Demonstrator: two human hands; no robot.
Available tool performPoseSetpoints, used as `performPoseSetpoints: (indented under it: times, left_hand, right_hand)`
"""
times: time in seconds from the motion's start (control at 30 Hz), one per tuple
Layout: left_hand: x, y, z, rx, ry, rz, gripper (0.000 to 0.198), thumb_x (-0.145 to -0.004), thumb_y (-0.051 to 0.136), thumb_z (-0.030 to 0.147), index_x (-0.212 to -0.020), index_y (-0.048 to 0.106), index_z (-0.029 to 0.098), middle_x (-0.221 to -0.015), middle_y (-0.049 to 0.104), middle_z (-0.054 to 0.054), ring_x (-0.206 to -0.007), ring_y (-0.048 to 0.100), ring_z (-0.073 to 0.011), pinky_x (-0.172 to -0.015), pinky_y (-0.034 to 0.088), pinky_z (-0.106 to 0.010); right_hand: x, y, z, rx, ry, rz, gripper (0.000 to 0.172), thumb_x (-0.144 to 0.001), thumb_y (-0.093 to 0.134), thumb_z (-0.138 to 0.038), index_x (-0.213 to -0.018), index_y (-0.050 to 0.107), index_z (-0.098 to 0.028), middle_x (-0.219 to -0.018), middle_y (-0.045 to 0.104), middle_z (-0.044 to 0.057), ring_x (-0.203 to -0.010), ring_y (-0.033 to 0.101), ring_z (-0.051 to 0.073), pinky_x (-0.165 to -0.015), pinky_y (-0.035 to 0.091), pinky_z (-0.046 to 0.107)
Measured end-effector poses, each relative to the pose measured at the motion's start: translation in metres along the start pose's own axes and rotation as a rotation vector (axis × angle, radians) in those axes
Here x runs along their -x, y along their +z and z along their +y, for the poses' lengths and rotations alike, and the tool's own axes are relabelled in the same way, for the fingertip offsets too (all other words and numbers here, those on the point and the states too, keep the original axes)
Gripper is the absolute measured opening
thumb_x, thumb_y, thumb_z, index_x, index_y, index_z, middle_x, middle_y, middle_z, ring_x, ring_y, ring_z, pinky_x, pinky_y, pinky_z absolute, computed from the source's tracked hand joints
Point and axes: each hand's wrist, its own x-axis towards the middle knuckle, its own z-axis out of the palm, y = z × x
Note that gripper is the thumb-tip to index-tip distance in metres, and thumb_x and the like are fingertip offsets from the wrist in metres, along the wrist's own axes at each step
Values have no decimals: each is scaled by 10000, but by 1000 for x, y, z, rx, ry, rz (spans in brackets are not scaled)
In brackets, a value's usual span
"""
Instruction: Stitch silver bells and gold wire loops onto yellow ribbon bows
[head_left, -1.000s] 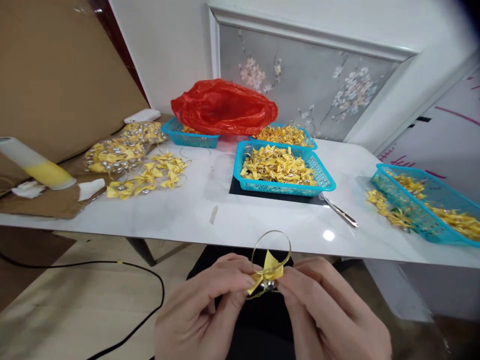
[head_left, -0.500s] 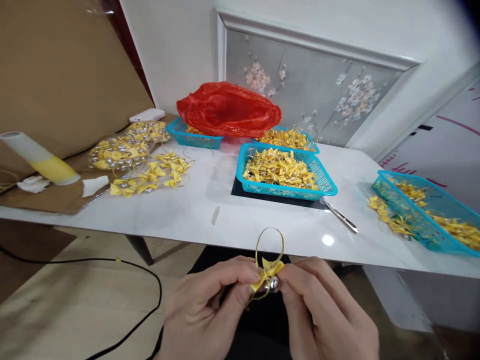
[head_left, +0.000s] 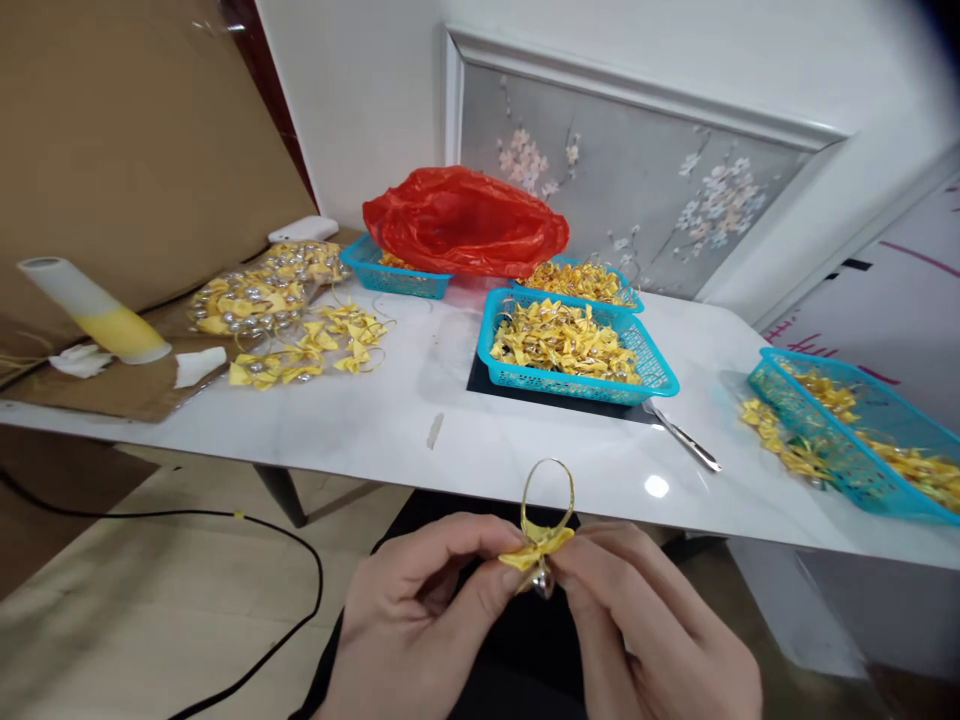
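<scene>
A yellow ribbon bow (head_left: 537, 550) with a gold loop standing up from it and a silver bell (head_left: 543, 581) beneath is held in front of the table's near edge. My left hand (head_left: 431, 610) pinches the bow's left side between thumb and forefinger. On the other side, my right hand (head_left: 656, 620) has its thumb and forefinger closed on the bow's right side, close to the bell. Beyond the hands, a blue basket (head_left: 660, 385) full of similar yellow bows rests on a dark mat on the white table (head_left: 375, 420).
A red plastic bag (head_left: 465, 220) lies over the baskets at the back. Silver tweezers (head_left: 686, 440) lie right of the middle basket. Another blue basket (head_left: 862, 460) stands at the right. Loose bows (head_left: 307, 350), bagged bows (head_left: 251, 300) and a yellow-white cone (head_left: 97, 312) are at the left.
The bow has turned and flattened between my fingers, and the bell now hangs lower, below it. The camera view has shifted slightly. Both hands keep their pinch.
</scene>
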Motion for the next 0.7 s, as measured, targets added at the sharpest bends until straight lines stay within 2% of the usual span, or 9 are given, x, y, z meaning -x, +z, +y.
performPoseSetpoints:
  times: [0.1,0.2,0.33,0.47,0.6,0.7]
  left_hand:
    - [-4,0,-1,69,-16,21,227,-691,775,67,-728,813,287,-637,795,36,-553,743,-130,-553,596,-119]
    - [-5,0,-1,62,18,3,257,-708,756,54,-721,819,302,-660,804,42,-585,751,-125,-583,600,-116]
    - [-4,-2,-3,-54,175,-39,376,-723,709,-7,-779,825,346,-755,818,68,-666,760,-114,-644,600,-117]
    - [-5,-4,-7,-118,262,-80,441,-745,684,-32,-839,818,378,-798,818,83,-721,762,-108,-692,592,-126]
    - [-7,-4,-10,-86,183,-113,361,-790,683,28,-847,823,356,-819,825,52,-705,757,-127,-671,594,-156]
    - [-9,-5,-14,-43,52,-50,189,-786,723,109,-787,820,272,-736,815,10,-644,740,-143,-606,583,-164]
  right_hand:
    - [2,1,3,-18,5,-17,166,-933,563,-71,-921,682,-186,-861,649,36,-751,667,116,-633,537,156]
    - [1,1,4,-20,-3,-41,184,-934,547,-49,-925,678,-178,-848,641,48,-750,660,123,-628,539,168]
    - [-3,0,2,17,9,-47,175,-927,535,-65,-922,644,-202,-803,657,9,-663,656,101,-593,538,145]
    - [-3,0,2,125,41,-17,88,-973,532,-191,-959,613,-222,-773,710,-44,-618,695,95,-569,555,124]
    - [-3,-5,8,163,-30,-20,169,-1005,506,-207,-1091,651,-220,-884,749,-18,-703,732,128,-596,576,162]
    - [-11,-15,16,107,-119,-37,193,-985,521,-147,-1122,650,-188,-891,744,15,-714,718,137,-617,572,186]
